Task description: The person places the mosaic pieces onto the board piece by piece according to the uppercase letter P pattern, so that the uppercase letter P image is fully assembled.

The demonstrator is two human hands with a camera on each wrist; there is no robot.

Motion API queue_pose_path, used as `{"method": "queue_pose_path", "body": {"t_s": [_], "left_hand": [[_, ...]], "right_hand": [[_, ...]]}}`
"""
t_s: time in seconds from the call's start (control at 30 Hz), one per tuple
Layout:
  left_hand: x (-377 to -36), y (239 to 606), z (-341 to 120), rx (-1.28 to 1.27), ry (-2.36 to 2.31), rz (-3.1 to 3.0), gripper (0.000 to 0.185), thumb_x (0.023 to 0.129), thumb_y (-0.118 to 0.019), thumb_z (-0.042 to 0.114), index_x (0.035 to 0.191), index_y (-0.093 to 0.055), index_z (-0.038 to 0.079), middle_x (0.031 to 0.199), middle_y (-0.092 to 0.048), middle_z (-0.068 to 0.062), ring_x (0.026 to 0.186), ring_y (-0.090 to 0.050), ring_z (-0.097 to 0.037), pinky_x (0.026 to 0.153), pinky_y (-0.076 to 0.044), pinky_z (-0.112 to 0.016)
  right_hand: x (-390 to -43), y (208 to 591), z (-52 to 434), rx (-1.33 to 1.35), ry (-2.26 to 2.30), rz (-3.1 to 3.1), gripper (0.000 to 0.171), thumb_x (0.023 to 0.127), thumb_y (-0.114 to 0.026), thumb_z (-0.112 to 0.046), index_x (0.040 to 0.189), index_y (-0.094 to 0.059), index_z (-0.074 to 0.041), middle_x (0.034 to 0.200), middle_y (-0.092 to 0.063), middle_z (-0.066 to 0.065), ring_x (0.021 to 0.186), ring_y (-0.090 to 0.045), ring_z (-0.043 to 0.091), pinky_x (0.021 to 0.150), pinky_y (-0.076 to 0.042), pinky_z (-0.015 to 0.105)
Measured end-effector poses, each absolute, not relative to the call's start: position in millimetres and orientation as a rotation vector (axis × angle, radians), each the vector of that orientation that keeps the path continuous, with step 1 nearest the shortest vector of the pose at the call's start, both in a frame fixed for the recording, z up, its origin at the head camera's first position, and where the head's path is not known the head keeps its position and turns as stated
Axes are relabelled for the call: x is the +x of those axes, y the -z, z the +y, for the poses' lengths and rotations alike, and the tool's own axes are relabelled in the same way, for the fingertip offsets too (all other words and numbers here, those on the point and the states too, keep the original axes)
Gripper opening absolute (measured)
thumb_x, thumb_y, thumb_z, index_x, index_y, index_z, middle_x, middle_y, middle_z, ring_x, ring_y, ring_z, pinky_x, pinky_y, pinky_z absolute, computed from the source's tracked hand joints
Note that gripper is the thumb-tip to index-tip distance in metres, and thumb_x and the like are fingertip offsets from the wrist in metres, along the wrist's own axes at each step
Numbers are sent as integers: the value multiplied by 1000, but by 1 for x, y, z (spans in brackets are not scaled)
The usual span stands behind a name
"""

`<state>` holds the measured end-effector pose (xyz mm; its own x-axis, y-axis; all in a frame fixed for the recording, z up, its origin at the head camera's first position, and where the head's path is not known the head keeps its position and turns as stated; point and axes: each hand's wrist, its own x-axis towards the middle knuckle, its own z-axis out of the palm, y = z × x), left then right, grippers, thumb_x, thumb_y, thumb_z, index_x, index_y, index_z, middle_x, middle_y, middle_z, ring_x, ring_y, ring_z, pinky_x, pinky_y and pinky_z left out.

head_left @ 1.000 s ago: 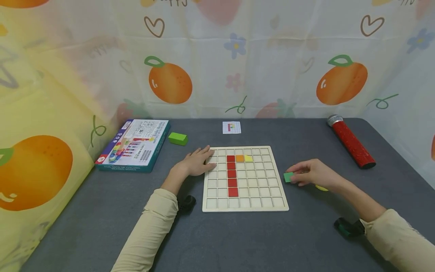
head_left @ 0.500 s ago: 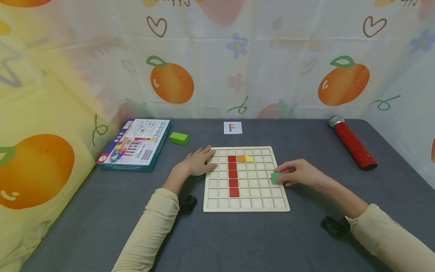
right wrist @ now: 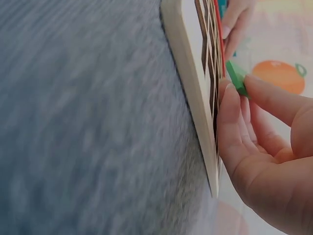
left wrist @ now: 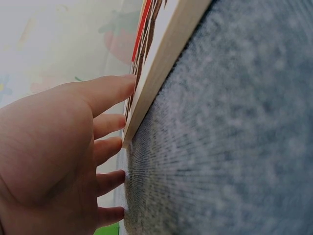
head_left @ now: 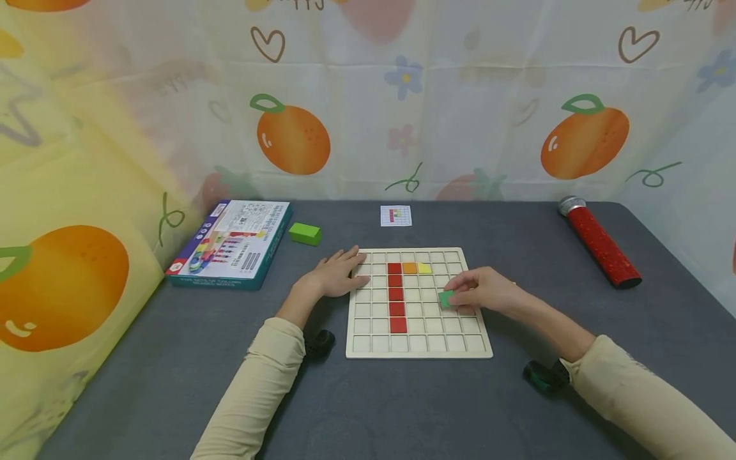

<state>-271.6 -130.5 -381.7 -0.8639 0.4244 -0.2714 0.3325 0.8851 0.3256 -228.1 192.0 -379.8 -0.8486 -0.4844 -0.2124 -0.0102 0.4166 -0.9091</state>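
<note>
A wooden grid board (head_left: 420, 351) lies in the middle of the table, divided into square cells. A column of red tiles (head_left: 395, 294) fills part of it, with an orange tile (head_left: 409, 268) and a yellow tile (head_left: 424, 268) beside the top red one. Between thumb and fingers my right hand (head_left: 483, 291) pinches a green square tile (head_left: 445, 299) just over the right half of the board; in the right wrist view the green tile (right wrist: 236, 78) is tilted. My left hand (head_left: 333, 275) rests with spread, straight fingers on the board's upper left edge.
A small card (head_left: 396, 216) with a coloured grid pattern lies behind the board. At the left are a flat box (head_left: 236, 243) and a green block (head_left: 305, 234). A red microphone (head_left: 600, 246) lies at the right. A printed cloth (head_left: 368, 128) hangs behind the table.
My right hand has carried the green tile leftward from beside the board to above its right half. The left hand has stayed at the board's edge.
</note>
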Motion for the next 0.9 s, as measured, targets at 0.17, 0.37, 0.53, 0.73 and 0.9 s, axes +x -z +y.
{"method": "queue_pose_path", "body": {"t_s": [0.17,0.37,0.53,0.73,0.9], "left_hand": [[-272,382,-130,565,-390,2712,66,100,-44,44,154,-21,14,159,-7,-8,143,-5,-34,110,-9,-56],[-273,382,-128,566,-385,2720,66,100,-44,45,153,-22,14,159,-8,-8,143,-6,-34,110,-9,-56],[-272,382,-128,560,-381,2726,66,99,-45,45,153,-22,14,159,-8,-8,143,-6,-34,110,-9,-56],[-272,383,-128,557,-385,2727,66,99,-45,44,153,-22,14,159,-9,-8,143,-6,-34,110,-9,-57],[-273,385,-128,553,-381,2730,67,99,-46,45,153,-22,14,159,-9,-8,143,-6,-34,110,-9,-57]], "right_hand": [[-230,383,183,-408,1444,2208,28,88,-69,-7,110,-62,9,90,-69,10,81,-68,22,73,-55,32],[-232,383,174,-311,1464,2211,27,87,-69,-6,109,-64,9,87,-69,11,75,-67,20,69,-56,32],[-233,380,168,-252,1458,2235,29,88,-69,-6,111,-63,9,89,-70,13,72,-67,19,67,-56,32],[-233,381,162,-212,1490,2231,30,88,-69,-7,112,-63,8,90,-70,13,72,-68,19,67,-56,32],[-234,381,156,-200,1509,2215,32,87,-70,-8,113,-62,9,87,-69,13,71,-67,18,66,-56,30]]}}
